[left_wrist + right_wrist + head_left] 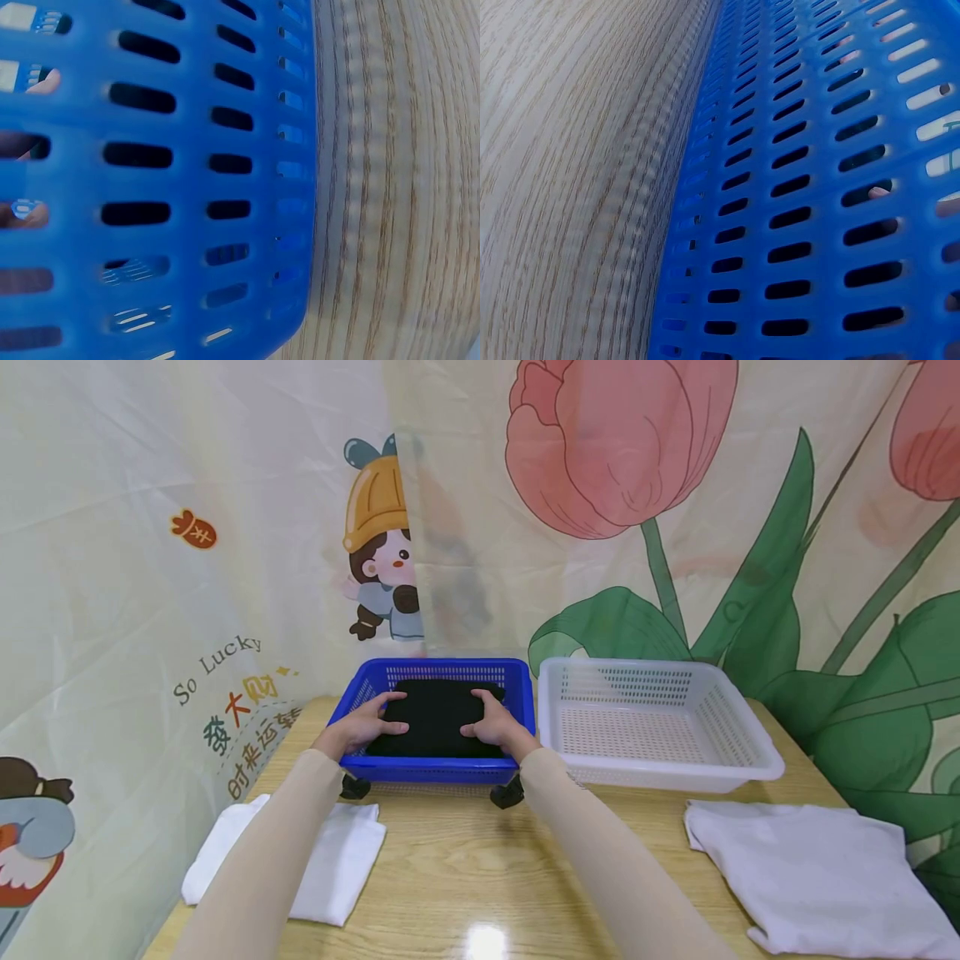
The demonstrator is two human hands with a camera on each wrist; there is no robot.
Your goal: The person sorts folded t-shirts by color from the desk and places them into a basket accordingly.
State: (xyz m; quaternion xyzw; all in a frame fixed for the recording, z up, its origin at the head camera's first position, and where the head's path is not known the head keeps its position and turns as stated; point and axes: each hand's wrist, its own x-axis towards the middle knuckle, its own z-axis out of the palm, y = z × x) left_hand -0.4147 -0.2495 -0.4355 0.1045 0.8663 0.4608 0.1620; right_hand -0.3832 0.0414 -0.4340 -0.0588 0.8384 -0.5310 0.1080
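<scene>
A folded black cloth lies inside the blue basket. My left hand reaches over the basket's left side, its thumb and a finger stretched across the cloth's left part. From the other side my right hand touches the cloth's right part, thumb and finger spread and pointing inward. The remaining fingers of both hands are mostly hidden. Both wrist views look at the outside of the perforated blue basket wall, with dark cloth and bits of fingers showing through its slots.
To the right of the blue basket stands a white perforated basket. A folded white cloth lies at the table's left, partly behind my left sleeve. Another pale folded cloth lies at the right. A printed curtain hangs behind the wooden table.
</scene>
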